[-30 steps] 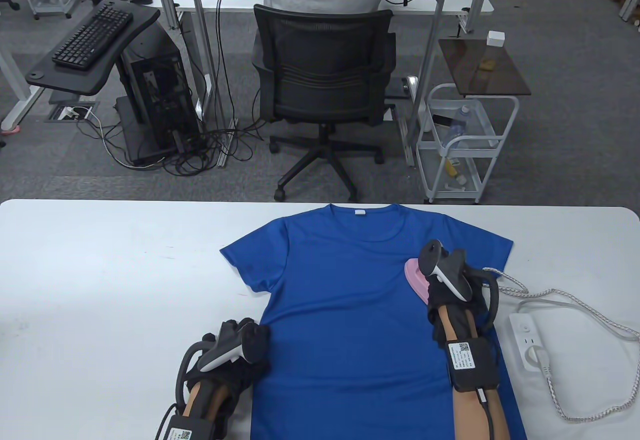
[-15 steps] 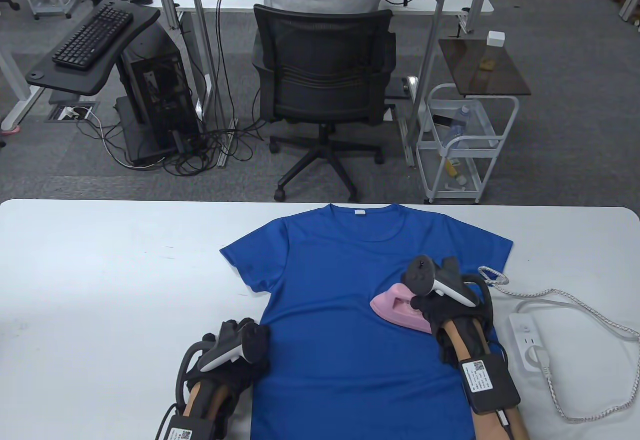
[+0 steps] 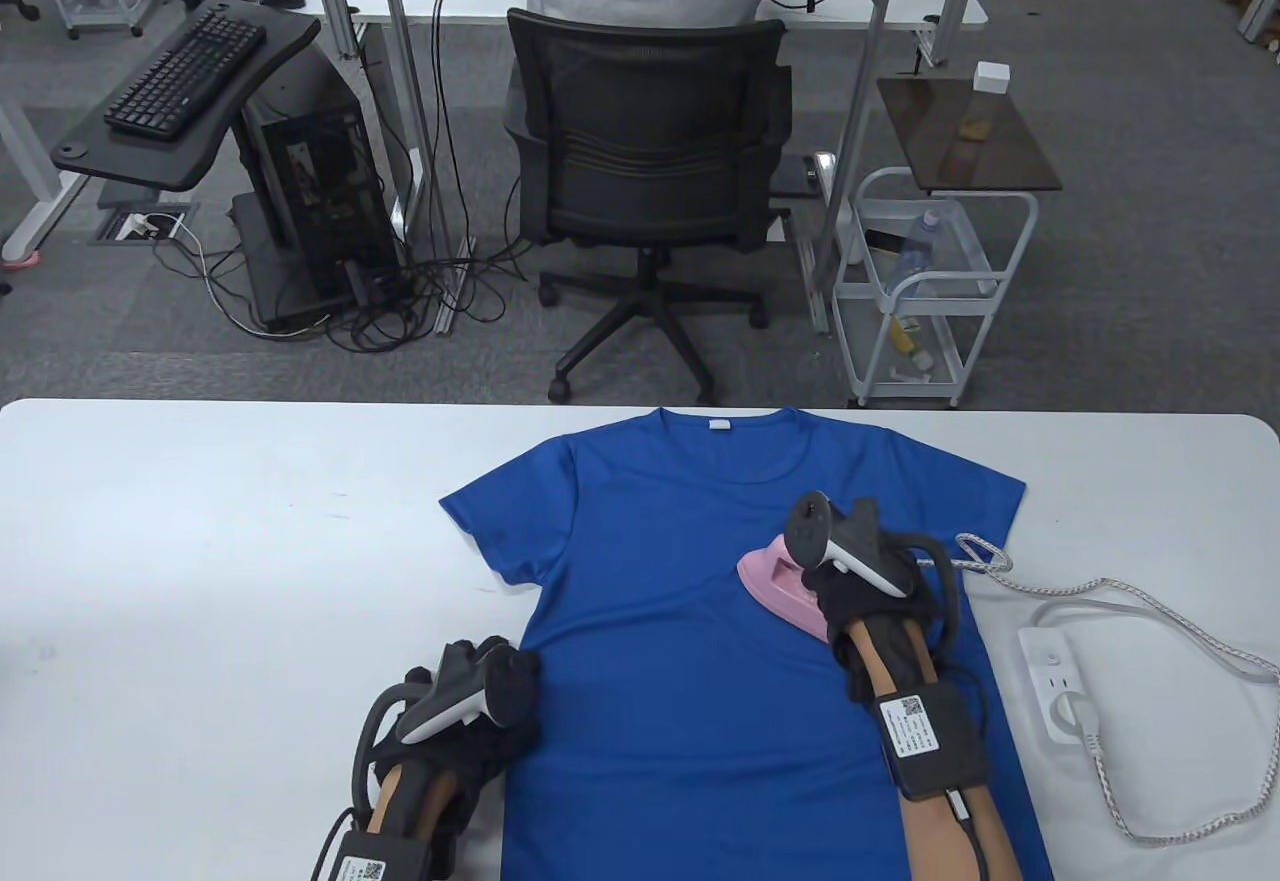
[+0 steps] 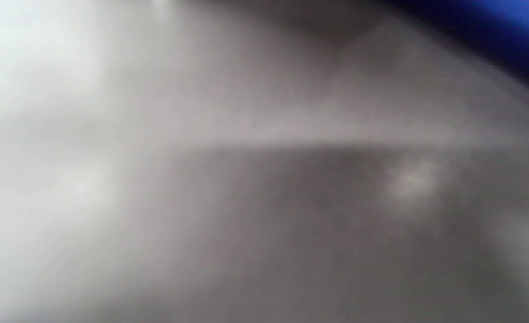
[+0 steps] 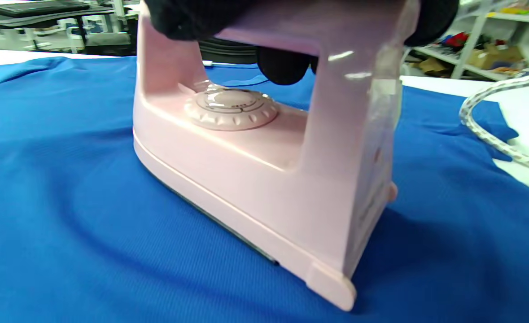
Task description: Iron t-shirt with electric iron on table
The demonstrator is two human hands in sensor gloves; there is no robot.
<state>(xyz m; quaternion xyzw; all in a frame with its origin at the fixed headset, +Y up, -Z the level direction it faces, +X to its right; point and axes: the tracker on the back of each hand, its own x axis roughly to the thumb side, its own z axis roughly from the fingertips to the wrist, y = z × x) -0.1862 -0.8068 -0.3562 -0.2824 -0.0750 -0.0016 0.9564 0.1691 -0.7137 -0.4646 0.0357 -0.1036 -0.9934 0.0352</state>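
A blue t-shirt (image 3: pixel 690 611) lies flat on the white table (image 3: pixel 200 541), collar toward the far edge. My right hand (image 3: pixel 860 591) grips the handle of a pink electric iron (image 3: pixel 775 581) that rests flat on the shirt's right chest area. In the right wrist view the iron (image 5: pixel 264 170) sits sole down on the shirt (image 5: pixel 89 215), my gloved fingers (image 5: pixel 192 18) wrapped over its handle. My left hand (image 3: pixel 480 696) rests at the shirt's lower left edge, on the fabric's border. The left wrist view is blurred; only a blue corner of the shirt (image 4: pixel 506 27) shows.
The iron's braided cord (image 3: pixel 1100 596) runs right to a white power strip (image 3: pixel 1055 681) near the table's right edge. An office chair (image 3: pixel 650 171) and a white cart (image 3: pixel 930 281) stand beyond the table's far edge.
My right hand slid the iron down and left across the shirt, then back up a little. My left hand has not moved.
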